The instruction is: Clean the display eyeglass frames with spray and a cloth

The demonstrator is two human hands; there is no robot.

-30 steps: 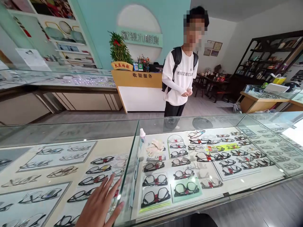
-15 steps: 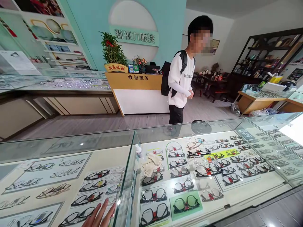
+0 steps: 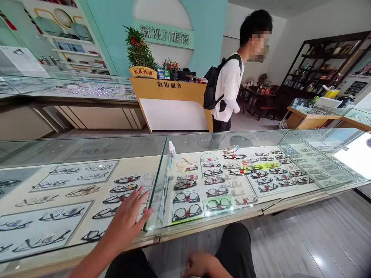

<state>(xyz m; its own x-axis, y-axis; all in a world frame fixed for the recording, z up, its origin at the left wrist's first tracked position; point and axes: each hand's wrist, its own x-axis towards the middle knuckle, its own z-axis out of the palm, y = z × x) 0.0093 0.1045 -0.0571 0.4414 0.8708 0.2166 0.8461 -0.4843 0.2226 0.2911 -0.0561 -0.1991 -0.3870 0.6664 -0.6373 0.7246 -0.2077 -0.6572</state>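
Flat over the glass top of the display case (image 3: 156, 232), my left hand (image 3: 130, 216) lies open with its fingers spread and holds nothing. Black-framed eyeglasses (image 3: 111, 212) rest under the glass beside and beneath it. My right hand (image 3: 199, 264) is low between my knees, its fingers curled in and slightly blurred; whether anything is in them is hidden. Right of the glass divider are rows of eyeglasses (image 3: 187, 211), a crumpled cream cloth (image 3: 185, 163) and a small white bottle (image 3: 172, 149).
A person (image 3: 228, 81) with a black backpack (image 3: 213, 87) stands beyond the case, near a wooden counter (image 3: 171, 90) bearing a potted plant (image 3: 136, 50). Another glass case (image 3: 72, 88) runs along the far left. Dark shelves (image 3: 321, 65) stand back right.
My view has tilted down, bringing my knees and right hand into sight. My left hand reaches farther over the glass. The person has turned more away and shifted right.
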